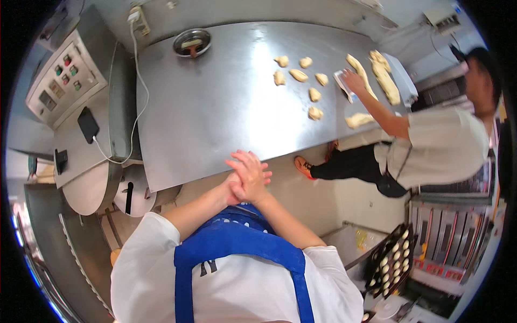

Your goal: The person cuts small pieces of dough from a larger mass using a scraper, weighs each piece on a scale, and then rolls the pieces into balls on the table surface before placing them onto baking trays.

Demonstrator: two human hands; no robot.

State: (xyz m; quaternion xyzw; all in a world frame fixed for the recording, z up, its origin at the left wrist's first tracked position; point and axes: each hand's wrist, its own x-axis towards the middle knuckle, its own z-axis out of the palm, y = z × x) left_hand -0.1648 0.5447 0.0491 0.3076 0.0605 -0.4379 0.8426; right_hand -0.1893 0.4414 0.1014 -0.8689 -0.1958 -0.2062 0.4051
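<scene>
Far L, a black phone-like gadget lies by the steel table; metal bowl at the table's back L. Mid-view, the L hand presses against the R hand near the table's front edge, nothing else seen in either. R fingers are straight, a bit apart; L mostly hidden behind, few tips poking past, so can't tell how they're set. Prob. a palm rub: best done w/ even pressure, going btwn fingers + round thumbs, elbows in, off the blue apron & clear of the dough. 7 small dough pcs sit R of centre on the table, well apart from both hands. Further R, co-worker's hand is on a pale flat tool beside a long dough strip; fat dough roll beyond, short dough pc nearer the front edge.
</scene>
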